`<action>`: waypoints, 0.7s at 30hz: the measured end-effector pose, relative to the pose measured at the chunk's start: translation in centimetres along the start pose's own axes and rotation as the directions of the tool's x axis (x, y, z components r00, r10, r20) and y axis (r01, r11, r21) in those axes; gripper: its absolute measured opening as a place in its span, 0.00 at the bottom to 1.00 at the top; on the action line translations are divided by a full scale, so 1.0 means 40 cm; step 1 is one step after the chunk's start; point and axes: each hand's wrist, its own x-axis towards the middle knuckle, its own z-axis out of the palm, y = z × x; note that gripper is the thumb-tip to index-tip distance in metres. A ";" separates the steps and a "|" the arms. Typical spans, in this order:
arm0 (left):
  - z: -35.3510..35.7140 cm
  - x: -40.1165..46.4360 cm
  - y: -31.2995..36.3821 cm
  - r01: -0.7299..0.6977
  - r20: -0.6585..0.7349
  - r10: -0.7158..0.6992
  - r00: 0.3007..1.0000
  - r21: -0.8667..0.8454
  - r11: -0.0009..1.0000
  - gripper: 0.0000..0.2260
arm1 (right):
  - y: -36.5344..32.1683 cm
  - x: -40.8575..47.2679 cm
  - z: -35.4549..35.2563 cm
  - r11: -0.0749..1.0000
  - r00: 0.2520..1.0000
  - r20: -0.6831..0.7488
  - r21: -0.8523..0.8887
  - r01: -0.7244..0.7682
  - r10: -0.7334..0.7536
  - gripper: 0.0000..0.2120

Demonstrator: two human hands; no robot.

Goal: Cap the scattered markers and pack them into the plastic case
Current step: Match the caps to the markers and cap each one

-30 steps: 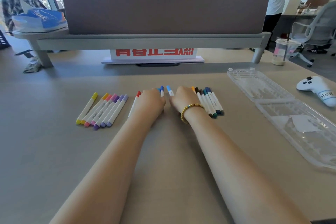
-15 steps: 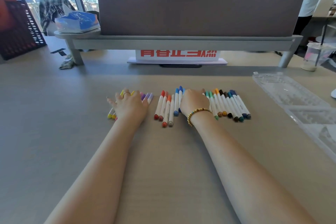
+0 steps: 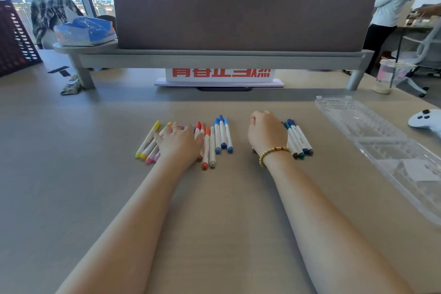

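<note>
From the head camera, capped markers lie in rows on the surface, and the left hand rests flat with fingers spread over the yellow, pink and red ones. The right hand lies over the dark-capped markers with fingers curled under; whether it grips any I cannot tell. The clear plastic case lies open and well apart to the right, a white game controller beside it

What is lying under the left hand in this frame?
The left hand rests flat on a row of markers. Yellow, orange and pink ones show at its left, red and orange at its right. Those beneath the palm are covered, so their colours and count cannot be told.
</note>
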 end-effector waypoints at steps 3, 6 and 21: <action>-0.004 0.003 0.072 -0.146 -0.028 0.145 0.989 -0.037 0.989 0.19 | 0.099 0.005 -0.051 0.992 0.988 -0.096 -0.020 -0.127 0.124 0.10; 0.010 -0.010 0.157 -0.302 -0.042 0.300 0.953 -0.033 0.953 0.19 | 0.204 0.002 -0.098 0.960 0.970 -0.152 -0.179 -0.216 0.190 0.11; 0.023 -0.008 0.258 -0.365 0.021 0.367 0.930 -0.057 0.929 0.18 | 0.394 0.054 -0.090 0.861 0.907 -0.066 -0.293 -0.416 0.416 0.15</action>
